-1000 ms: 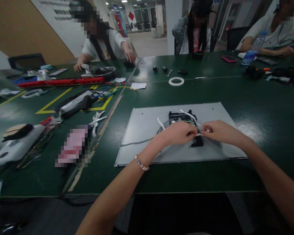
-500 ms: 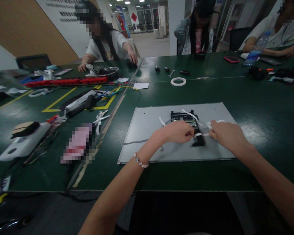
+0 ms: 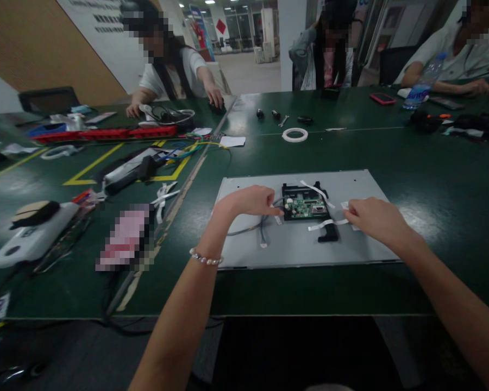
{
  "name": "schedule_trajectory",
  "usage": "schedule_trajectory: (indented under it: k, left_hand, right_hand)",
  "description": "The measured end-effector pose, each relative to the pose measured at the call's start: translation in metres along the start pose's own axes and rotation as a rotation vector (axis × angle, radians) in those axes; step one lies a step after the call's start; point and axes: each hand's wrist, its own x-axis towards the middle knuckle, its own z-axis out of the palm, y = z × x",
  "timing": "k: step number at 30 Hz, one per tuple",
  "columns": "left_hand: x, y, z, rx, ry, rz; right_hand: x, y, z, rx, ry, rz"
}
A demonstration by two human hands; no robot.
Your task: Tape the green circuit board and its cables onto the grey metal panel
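A green circuit board (image 3: 305,207) in a black bracket (image 3: 330,232) lies on a flat grey panel (image 3: 301,252). My right hand (image 3: 372,217), fingers closed, pinches the right end of a white tape strip (image 3: 329,224) that crosses the bracket's lower part. Beside the board's left edge, my left hand (image 3: 250,201) has curled fingers and its thumb low by a short white strip (image 3: 277,219) and grey cables (image 3: 263,231); what it grips, if anything, is hidden. Another white strip (image 3: 315,190) lies across the board's upper right.
Beyond the panel lie a white tape roll (image 3: 295,135), a small wrench (image 3: 284,120) and black parts (image 3: 276,114). To the left are a phone-like pink item (image 3: 126,236), a white device (image 3: 32,239) and a red strip (image 3: 106,134). Other people sit across the green table (image 3: 440,174).
My left hand has moved left from the bracket's lower tape to the board's left side, uncovering the board. The right hand stays at the tape's end. The view has shifted slightly.
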Motion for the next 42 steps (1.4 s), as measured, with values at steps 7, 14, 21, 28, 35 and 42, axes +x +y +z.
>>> schedule_trajectory:
  k: [7, 14, 21, 28, 35, 42]
  left_hand:
    - [0.001, 0.008, 0.005, 0.101, -0.072, -0.098]
    - [-0.001, 0.011, 0.003, 0.088, -0.108, -0.145]
    - [-0.002, 0.009, 0.005, 0.013, -0.069, -0.115]
    - [0.0, 0.004, 0.006, 0.006, -0.04, -0.082]
    - [0.003, -0.003, 0.006, -0.033, -0.027, -0.105]
    - [0.009, -0.019, 0.01, -0.13, 0.063, -0.086]
  right_hand:
    - [0.002, 0.006, 0.001, 0.093, 0.033, 0.032]
    - [0.013, 0.01, 0.007, 0.45, 0.22, -0.19]
    - [0.02, 0.003, 0.018, 0.546, 0.193, -0.309]
    - [0.022, 0.008, 0.021, 0.535, 0.164, -0.302]
    - [0.022, 0.008, 0.018, 0.507, 0.168, -0.29]
    - [0.025, 0.027, 0.019, 0.467, 0.171, -0.33]
